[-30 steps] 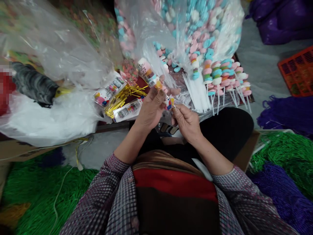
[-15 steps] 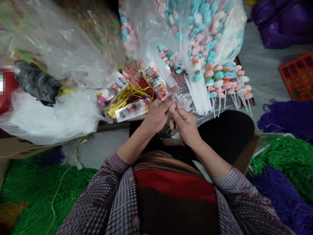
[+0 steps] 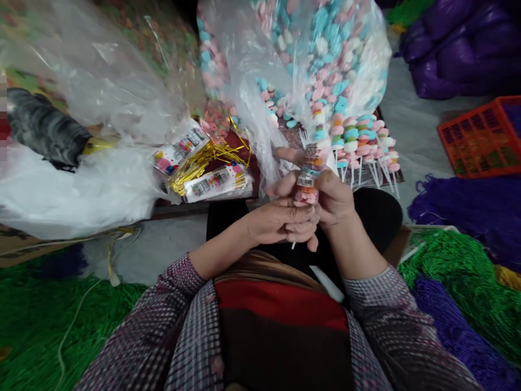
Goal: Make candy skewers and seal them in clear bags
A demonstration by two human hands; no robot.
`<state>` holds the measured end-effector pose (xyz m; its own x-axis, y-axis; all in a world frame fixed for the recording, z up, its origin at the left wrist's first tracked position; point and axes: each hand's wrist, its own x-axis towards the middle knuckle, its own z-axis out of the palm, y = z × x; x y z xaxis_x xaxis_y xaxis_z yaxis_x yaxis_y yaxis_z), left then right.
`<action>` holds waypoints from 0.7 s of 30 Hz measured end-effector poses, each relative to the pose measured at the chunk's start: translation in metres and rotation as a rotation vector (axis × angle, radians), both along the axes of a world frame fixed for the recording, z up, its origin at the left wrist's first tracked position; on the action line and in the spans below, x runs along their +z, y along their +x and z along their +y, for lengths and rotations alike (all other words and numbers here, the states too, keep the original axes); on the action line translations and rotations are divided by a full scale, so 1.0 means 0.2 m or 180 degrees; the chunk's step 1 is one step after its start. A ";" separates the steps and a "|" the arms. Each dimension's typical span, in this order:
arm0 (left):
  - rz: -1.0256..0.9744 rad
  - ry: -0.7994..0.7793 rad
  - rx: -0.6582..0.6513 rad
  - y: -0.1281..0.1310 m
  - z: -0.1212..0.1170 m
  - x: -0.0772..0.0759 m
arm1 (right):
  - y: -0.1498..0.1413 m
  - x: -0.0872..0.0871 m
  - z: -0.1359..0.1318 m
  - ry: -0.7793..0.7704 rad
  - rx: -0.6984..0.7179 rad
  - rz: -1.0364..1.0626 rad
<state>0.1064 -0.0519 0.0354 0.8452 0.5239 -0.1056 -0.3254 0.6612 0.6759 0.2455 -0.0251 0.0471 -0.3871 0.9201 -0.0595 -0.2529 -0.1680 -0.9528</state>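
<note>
A candy skewer in a clear printed wrapper (image 3: 312, 165) stands tilted between my hands, above the table's front edge. Pink candy shows at its lower end, and a white stick tip pokes out below my fingers. My left hand (image 3: 277, 220) is closed round the bottom of the wrapper; its thumb and a finger are partly blurred. From the other side my right hand (image 3: 336, 198) grips the wrapped skewer, its thumb along the wrapper. Just behind it are white sticks (image 3: 304, 138) and several unwrapped candy skewers (image 3: 352, 136) in a row.
Gold twist ties (image 3: 189, 172) lie between printed wrapper packs (image 3: 215, 182) on the left. Large clear bags of pink, blue and white candy (image 3: 321, 46) fill the back. A black-and-grey sleeve cover (image 3: 46, 127) rests on white plastic. At right sits an orange crate (image 3: 480, 138).
Both hands have moved right with the wrapped skewer and turned it. My right hand has shifted from the skewer's bottom to its side. The view has swung slightly right.
</note>
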 end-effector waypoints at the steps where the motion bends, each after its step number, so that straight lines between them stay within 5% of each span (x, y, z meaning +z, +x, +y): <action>1: 0.0126 0.0132 0.0117 0.00 0.00 -0.01 | -0.03 -0.01 -0.01 0.0038 -0.0145 -0.0028; 6: 0.2109 0.1978 0.1678 -0.07 0.10 -0.08 | -0.13 -0.04 -0.01 0.0375 -0.1305 -0.0424; 8: 0.2569 0.2379 0.1999 -0.09 0.12 -0.09 | -0.13 -0.03 0.01 0.0402 -0.1467 -0.0547; 15: 0.0395 0.0294 0.0424 -0.12 0.06 -0.06 | -0.04 0.03 0.02 0.0053 -0.0097 -0.0140; 18: 0.0496 0.0401 0.0648 -0.15 0.07 -0.07 | -0.07 0.03 0.02 0.0096 -0.0444 -0.0112; 21: 0.1461 0.1358 0.1389 -0.19 0.09 -0.11 | -0.15 -0.01 0.04 0.0417 -0.1037 -0.0338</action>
